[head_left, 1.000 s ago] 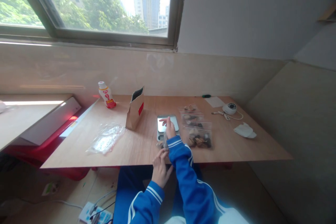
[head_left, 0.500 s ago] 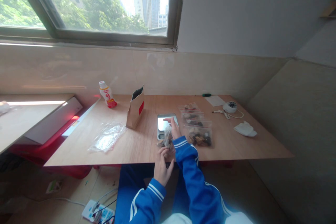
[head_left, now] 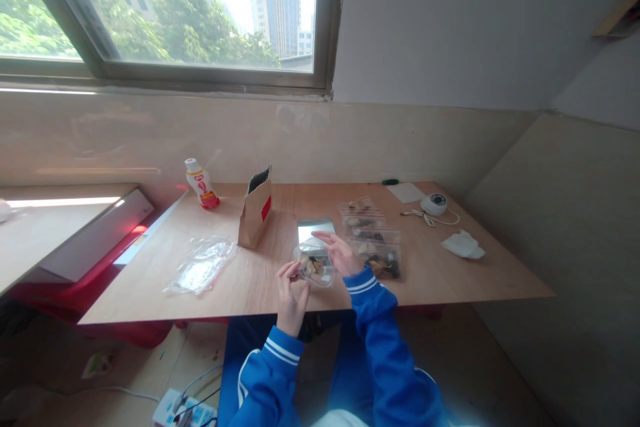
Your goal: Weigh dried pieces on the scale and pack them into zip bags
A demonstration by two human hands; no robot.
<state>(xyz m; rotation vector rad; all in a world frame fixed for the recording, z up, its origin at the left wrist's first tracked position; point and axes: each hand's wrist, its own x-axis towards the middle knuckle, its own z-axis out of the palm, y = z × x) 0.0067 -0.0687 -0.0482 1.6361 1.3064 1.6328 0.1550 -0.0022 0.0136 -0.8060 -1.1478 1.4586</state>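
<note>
my left hand [head_left: 291, 297] pinches a clear zip bag [head_left: 314, 268] of dried pieces just in front of the kitchen scale [head_left: 315, 231], its plate bare; my right hand [head_left: 340, 253] lies open against the bag, and two filled bags [head_left: 375, 247] wait on the surface [head_left: 440, 273] to the right.

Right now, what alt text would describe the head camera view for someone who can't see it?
A person holds a small clear bag of brown pieces over a wooden table, the left hand pinching its edge and the right hand touching its other side. Nearby lie a flat kitchen scale and more filled bags.
</note>
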